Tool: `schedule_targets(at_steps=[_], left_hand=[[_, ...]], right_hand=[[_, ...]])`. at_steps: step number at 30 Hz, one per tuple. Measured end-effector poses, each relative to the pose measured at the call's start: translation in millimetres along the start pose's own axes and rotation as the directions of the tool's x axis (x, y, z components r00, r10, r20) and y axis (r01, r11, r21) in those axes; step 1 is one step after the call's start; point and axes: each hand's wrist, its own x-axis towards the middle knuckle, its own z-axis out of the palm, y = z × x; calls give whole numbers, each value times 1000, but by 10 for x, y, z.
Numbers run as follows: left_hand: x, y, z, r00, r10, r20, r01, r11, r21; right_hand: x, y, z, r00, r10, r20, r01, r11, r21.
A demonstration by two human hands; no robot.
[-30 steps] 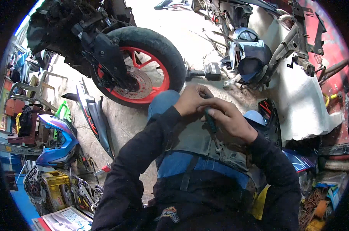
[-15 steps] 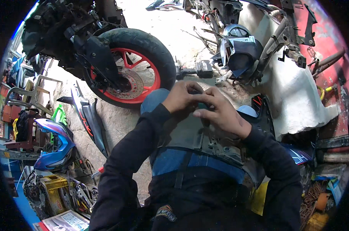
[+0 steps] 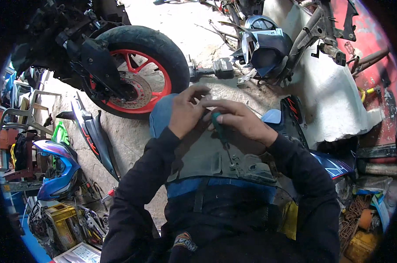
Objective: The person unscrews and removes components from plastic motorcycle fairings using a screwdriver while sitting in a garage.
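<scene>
A dark grey plastic panel (image 3: 192, 160) lies across my lap, with moulded brackets and holes along its near right side. My right hand (image 3: 244, 122) is closed round the green handle of a screwdriver (image 3: 219, 127). The metal shaft slants down toward me, its tip by a small fitting (image 3: 233, 163) on the panel; whether they touch I cannot tell. Just left of it, over the far part of the panel, is my left hand (image 3: 185, 109) with curled fingers close to the right fingertips. What it pinches, if anything, is hidden.
A motorcycle front wheel (image 3: 178, 57) with a red rim stands ahead to the left. Beyond my hands lie a cordless power tool (image 3: 216, 69) and a headlight unit (image 3: 268, 50). Fairing pieces (image 3: 95, 131) and a yellow container (image 3: 62, 219) are at left; a white block (image 3: 334, 105) is at right.
My hands have drawn slightly apart, the left one moving left. The green screwdriver, mostly hidden before, now shows in my right hand, pointing down at the panel. The whole view has shifted a little.
</scene>
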Motion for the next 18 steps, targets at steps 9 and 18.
schedule_targets(at_steps=[9, 18], left_hand=[[-75, 5, -377, 934, -79, 348, 124, 986, -109], [-279, 319, -380, 813, -180, 554, 382, 883, -273]], right_hand=[[-44, -10, 91, 987, -161, 3, 142, 858, -493], [-10, 21, 53, 990, -133, -46, 92, 859, -503]])
